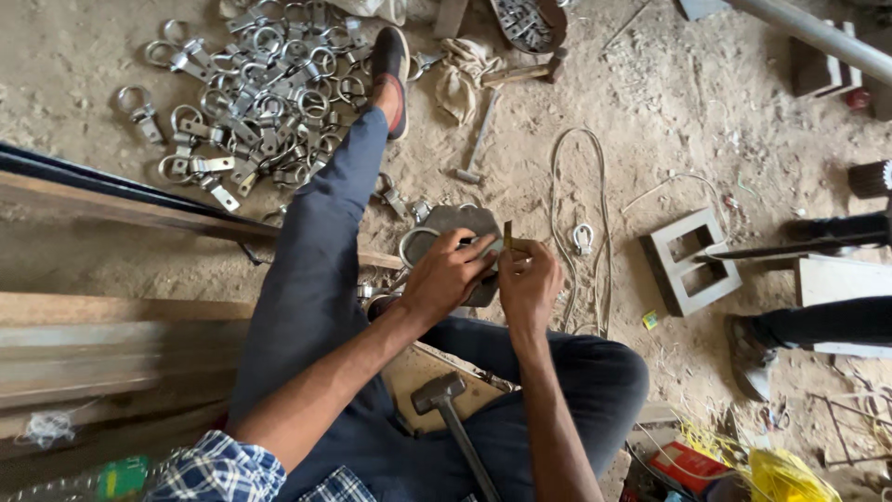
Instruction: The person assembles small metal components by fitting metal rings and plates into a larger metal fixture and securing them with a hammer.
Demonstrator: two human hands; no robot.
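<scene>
I sit on a sandy floor with one leg stretched out. My left hand (452, 272) presses a small metal piece down on a grey steel block (462, 220) in front of me. My right hand (528, 284) pinches a thin upright metal strip (507, 234) at the same spot, fingers closed on it. A metal ring (415, 244) lies against the block's left side. A sledgehammer (439, 394) rests head-up between my legs, on a wooden board.
A heap of metal ring clamps (255, 88) covers the floor at upper left. A hammer (478, 139), a cloth bundle (462, 74), a wire loop (576, 204) and a grey hollow block (689, 261) lie around. Another person's shoe (751, 355) shows at right. Wooden planks (111, 325) lie left.
</scene>
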